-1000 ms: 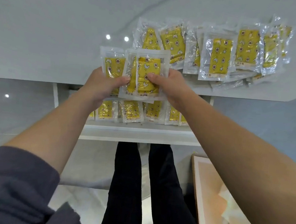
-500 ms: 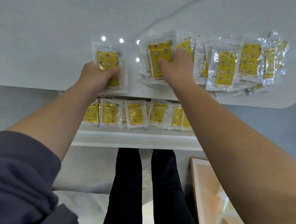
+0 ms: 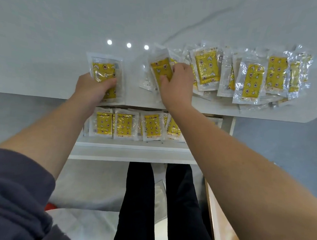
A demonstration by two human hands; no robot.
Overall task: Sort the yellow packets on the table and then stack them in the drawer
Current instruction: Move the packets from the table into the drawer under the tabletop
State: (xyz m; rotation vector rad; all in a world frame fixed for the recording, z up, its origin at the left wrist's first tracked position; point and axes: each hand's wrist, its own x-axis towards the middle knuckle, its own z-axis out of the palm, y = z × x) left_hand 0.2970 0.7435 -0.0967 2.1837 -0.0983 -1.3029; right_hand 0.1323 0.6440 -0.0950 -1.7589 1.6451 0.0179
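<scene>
**Yellow packets [image 3: 250, 79] being sorted on the table [image 3: 56, 37], drawer [image 3: 133, 151] part filled**

Sorting is judged to be the step in hand. A lone packet [image 3: 105, 73] is held flat on the table close to its near edge by the left grip [image 3: 93, 89], with the thumb laid across the wrapper and the fingers curled at its left side. It is set apart from the rest, to their left. The right grip [image 3: 177, 85] is closed on a tilted packet [image 3: 160, 69] at the left end of the loose heap [image 3: 206, 67]. Thumb and fingertips are bent onto its wrapper, though whether it has been lifted off the table cannot be told. The heap is overlapped and fanned along the near edge toward the table's rounded right corner.

Below the near edge the drawer is pulled open. A row of packets [image 3: 123, 124] is seen in it, set side by side and partly hidden by the right forearm.

For the next move, the tilted packet would likely need to be drawn leftward out of the overlap and squared onto the lone packet, so that a stack is built. The glossy wrappers are judged slippery, and neighbouring packets could be dragged along. Much of the heap is yet to be sorted, so the task is judged to be well short of done.
</scene>
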